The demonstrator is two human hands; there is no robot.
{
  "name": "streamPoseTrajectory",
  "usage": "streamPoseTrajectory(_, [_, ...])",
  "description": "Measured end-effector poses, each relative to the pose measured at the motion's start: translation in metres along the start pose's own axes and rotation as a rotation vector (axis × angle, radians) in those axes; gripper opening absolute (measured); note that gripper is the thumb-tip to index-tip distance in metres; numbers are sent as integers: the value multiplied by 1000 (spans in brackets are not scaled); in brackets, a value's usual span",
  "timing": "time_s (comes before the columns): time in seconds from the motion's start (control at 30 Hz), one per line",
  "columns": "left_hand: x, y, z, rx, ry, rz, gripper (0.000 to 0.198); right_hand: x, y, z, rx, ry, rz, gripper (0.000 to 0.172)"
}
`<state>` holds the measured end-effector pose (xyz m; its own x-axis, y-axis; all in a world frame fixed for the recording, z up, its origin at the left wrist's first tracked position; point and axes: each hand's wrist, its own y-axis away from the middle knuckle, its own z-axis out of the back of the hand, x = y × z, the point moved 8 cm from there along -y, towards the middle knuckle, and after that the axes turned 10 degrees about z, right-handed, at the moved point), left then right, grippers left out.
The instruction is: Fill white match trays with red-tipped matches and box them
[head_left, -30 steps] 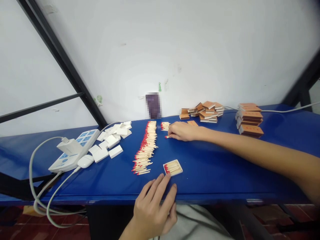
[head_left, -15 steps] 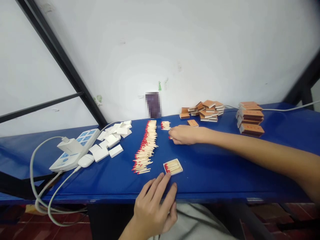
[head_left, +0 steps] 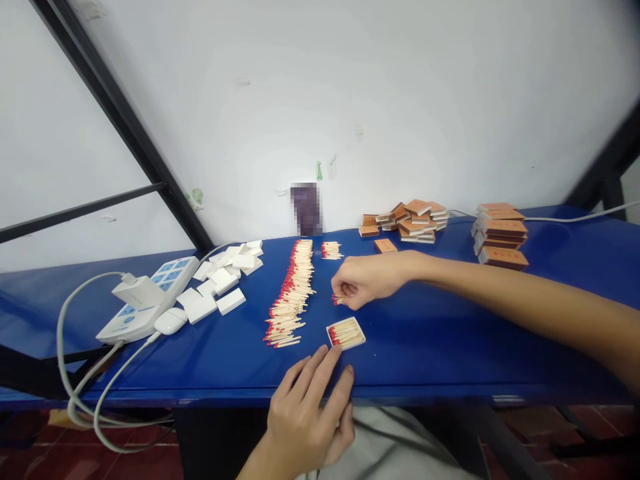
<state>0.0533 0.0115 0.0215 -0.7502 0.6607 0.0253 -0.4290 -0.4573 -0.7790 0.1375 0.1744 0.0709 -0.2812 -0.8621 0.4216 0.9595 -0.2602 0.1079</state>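
Observation:
My right hand [head_left: 363, 280] is closed on a few matches [head_left: 337, 301], their red heads poking out below the fingers. It hovers above and behind a white matchbox tray [head_left: 363, 342] that holds a layer of matches [head_left: 346, 331]. My left hand [head_left: 313, 407] rests at the table's front edge with fingers stretched out, fingertips by the tray's near left corner. Left of the tray runs a long row of loose matches [head_left: 295, 287], heads to the left. A small group of matches [head_left: 331, 251] lies behind my right hand.
White trays [head_left: 220, 283] lie heaped at left beside a power strip [head_left: 150, 300] with cables. Orange matchbox sleeves [head_left: 415, 220] are piled at the back, with one sleeve [head_left: 385, 246] apart. Stacked matchboxes [head_left: 501, 237] stand at right on the blue table [head_left: 450, 353].
My right hand has come nearer to the tray, carrying matches away from beside the small group. My left hand stays where it was.

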Motion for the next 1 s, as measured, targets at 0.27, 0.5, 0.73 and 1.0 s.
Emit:
streamPoseTrajectory(0.27, [0,2,-2,2,-4,-3,35,50,-1,-20,69,4,171,9])
streamPoseTrajectory(0.5, [1,1,0,-4,-5,-5,35,55,2,-18,79,-67,150,15])
streamPoseTrajectory(0.73, [1,0,-1,0,-13,-8,35,53,7,-5,18,43,148,17])
streamPoseTrajectory(1.0, [0,0,0,-5,-19,-2,34,47,6,-10,48,38,106,37])
